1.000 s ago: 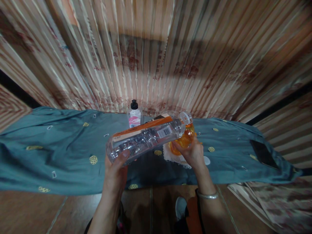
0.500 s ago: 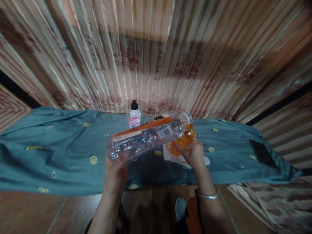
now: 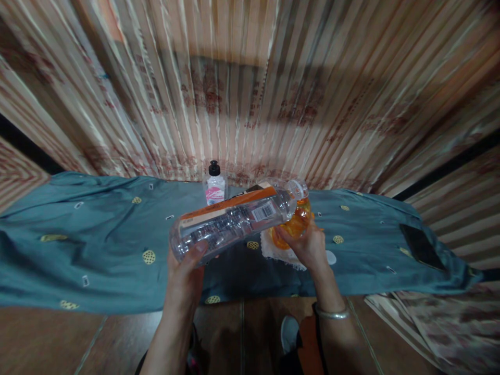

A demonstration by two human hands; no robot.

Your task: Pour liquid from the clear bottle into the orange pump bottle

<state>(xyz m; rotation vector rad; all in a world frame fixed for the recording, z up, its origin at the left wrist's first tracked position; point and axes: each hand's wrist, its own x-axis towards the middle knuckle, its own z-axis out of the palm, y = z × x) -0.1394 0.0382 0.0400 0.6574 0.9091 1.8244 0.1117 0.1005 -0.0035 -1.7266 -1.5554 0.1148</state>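
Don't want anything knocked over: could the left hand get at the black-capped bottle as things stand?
Probably not: the left hand is holding the tilted clear bottle, which also crosses in front of the lower end of the black-capped bottle.

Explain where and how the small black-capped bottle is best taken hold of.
Probably by the upper body of the small bottle, below its black cap, coming from the person's left: it stands upright, and the large clear bottle is held across its front.
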